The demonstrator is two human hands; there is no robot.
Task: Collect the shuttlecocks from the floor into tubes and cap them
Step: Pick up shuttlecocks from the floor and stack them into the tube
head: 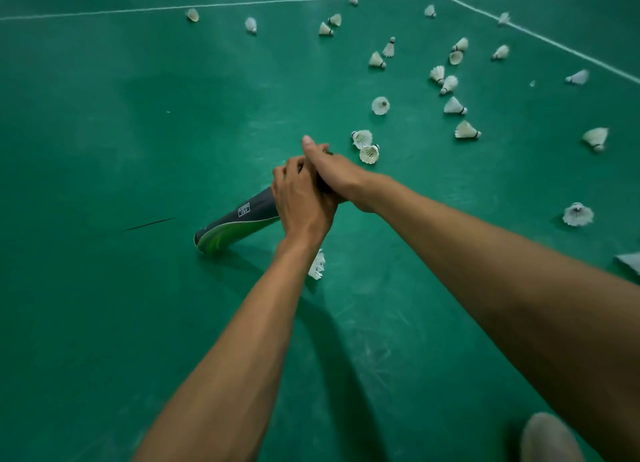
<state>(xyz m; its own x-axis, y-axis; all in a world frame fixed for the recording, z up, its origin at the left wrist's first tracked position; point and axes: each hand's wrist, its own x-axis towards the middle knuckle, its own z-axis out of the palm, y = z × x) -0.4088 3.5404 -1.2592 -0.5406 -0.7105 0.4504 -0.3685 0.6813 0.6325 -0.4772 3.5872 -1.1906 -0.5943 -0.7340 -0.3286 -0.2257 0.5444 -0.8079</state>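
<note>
A dark grey and green shuttlecock tube [235, 224] leans over the green court floor, its lower end at the left touching the floor. My left hand [301, 201] grips its upper end, fingers curled round it. My right hand [330, 170] lies over the tube's top, thumb pointing up; the mouth and whatever is under the palm are hidden. Several white shuttlecocks lie on the floor, the nearest pair [365, 146] just right of my hands. One shuttlecock [317, 265] shows beneath my left forearm.
More shuttlecocks are scattered across the far right of the court [453, 80], one alone at the right [577, 214]. White court lines [540, 35] cross the far side. A shoe tip [550, 439] shows at bottom right. A thin dark sliver [149, 224] lies left of the tube.
</note>
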